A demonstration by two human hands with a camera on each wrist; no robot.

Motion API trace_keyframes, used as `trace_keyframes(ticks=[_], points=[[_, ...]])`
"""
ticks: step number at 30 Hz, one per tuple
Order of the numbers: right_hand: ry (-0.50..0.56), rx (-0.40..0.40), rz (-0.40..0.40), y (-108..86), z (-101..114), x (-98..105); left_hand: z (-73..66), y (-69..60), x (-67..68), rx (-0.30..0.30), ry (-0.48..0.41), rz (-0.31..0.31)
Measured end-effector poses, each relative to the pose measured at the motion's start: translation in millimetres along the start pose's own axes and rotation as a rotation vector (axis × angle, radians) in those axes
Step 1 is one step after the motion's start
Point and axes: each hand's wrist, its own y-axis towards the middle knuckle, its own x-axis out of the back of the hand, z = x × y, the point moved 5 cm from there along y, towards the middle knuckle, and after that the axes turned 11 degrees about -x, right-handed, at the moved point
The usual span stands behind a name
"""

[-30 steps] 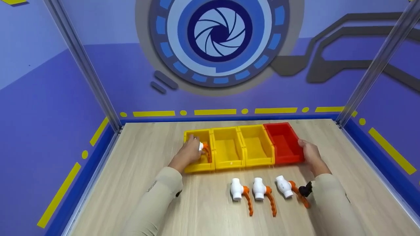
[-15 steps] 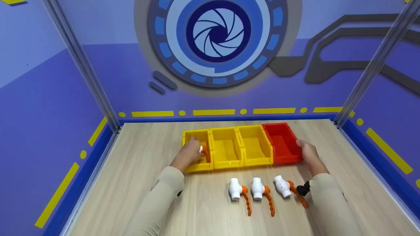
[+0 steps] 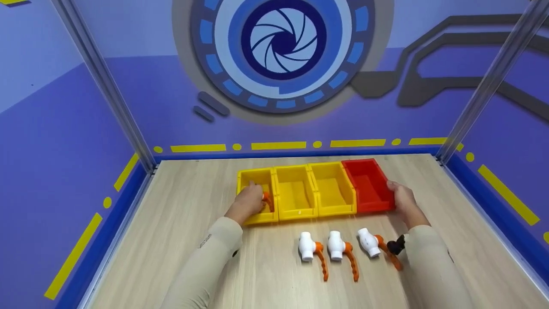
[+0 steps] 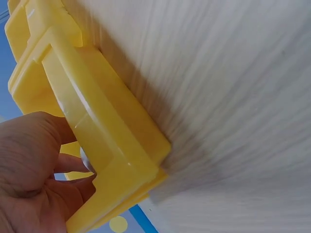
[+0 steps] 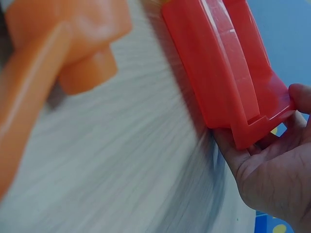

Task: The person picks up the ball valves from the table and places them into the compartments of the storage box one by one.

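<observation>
Inside the leftmost yellow bin (image 3: pixel 257 218), the left hand (image 3: pixel 248 201) has its fingers curled round a valve; its orange handle (image 3: pixel 268 201) shows beside the fingers. In the left wrist view, the hand (image 4: pixel 34 165) reaches over the yellow bin's wall (image 4: pixel 97 126), and a sliver of the white valve body (image 4: pixel 86 160) shows by the fingertips. At the other end of the row, the right hand (image 3: pixel 404 201) grips the red bin (image 3: pixel 368 186) by its right side. The right wrist view shows thumb and fingers of that hand (image 5: pixel 277 170) round a corner of the red bin (image 5: pixel 209 73).
Two more yellow bins (image 3: pixel 296 193) stand joined between the end bins. In front lie three white valves with orange handles (image 3: pixel 306 246), (image 3: pixel 336 246), (image 3: pixel 369 242), the last close to the right sleeve. Walls and metal posts (image 3: pixel 103 86) enclose the wooden table (image 3: pixel 184 193).
The left hand has shifted slightly right in the leftmost bin and now covers the valve's white body in the head view. The right hand keeps its grip on the red bin.
</observation>
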Motion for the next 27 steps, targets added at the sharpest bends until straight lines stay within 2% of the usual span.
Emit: trace_keyframes(ticks=[8,16,27], points=[[0.023,-0.003,0.031,-0.9,-2.3,0.4,-0.5,2.0,-3.2,-0.008,0.0,0.002],[0.029,-0.003,0.013,-1.0,-1.4,2.4,-0.5,7.1,-5.3,-0.001,0.004,0.033],[0.043,-0.016,-0.007,-1.4,-1.7,2.3,-0.4,9.4,-5.9,-0.003,-0.001,0.036]])
